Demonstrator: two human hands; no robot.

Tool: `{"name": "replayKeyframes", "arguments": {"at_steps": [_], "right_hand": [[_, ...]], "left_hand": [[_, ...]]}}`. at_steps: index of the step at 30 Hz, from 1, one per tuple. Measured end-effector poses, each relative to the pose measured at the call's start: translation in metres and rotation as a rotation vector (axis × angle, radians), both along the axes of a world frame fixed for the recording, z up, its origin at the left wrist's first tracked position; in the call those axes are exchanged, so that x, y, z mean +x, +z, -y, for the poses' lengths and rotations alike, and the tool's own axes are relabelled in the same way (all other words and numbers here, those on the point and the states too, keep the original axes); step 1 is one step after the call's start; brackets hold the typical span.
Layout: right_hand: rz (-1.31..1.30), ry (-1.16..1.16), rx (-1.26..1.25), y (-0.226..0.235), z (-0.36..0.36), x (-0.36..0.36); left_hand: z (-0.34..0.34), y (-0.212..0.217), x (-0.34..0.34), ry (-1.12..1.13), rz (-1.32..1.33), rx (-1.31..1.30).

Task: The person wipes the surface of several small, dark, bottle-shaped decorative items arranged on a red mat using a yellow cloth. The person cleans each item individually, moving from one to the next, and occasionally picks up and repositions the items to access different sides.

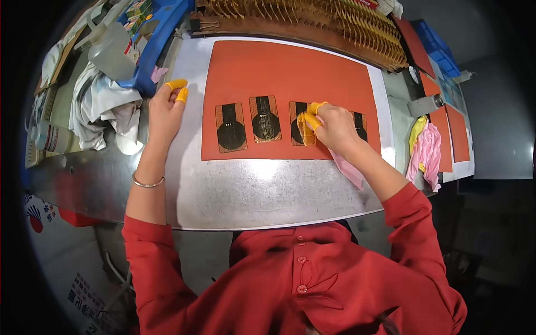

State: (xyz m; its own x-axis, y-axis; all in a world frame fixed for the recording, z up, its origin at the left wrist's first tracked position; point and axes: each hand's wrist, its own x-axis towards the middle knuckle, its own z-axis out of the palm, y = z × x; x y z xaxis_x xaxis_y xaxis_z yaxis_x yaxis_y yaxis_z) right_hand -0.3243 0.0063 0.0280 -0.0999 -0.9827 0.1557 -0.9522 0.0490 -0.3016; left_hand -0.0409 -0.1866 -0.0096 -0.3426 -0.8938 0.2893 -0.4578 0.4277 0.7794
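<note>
Four black-and-gold panels (266,119) lie set out; I see the right hand (336,125) pinching amber film (305,133) over the third, left hand (166,106) empty; finished count unclear.

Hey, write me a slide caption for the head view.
Right grip in yellow finger cots holding translucent amber film over one of four black-and-gold cards on an orange mat.

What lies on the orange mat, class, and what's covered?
Four dark panels, two fully visible. The right hand and its golden piece partly cover the third from left; the hand hides the fourth's left side. Pink material overlaps the mat's front edge.
</note>
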Motion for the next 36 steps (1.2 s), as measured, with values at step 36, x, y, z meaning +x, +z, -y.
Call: {"name": "replayKeyframes", "arguments": {"at_steps": [36], "right_hand": [[-0.011, -0.036, 0.026, -0.006, 0.018, 0.004]], "left_hand": [[-0.001, -0.007, 0.000, -0.006, -0.072, 0.020]]}}
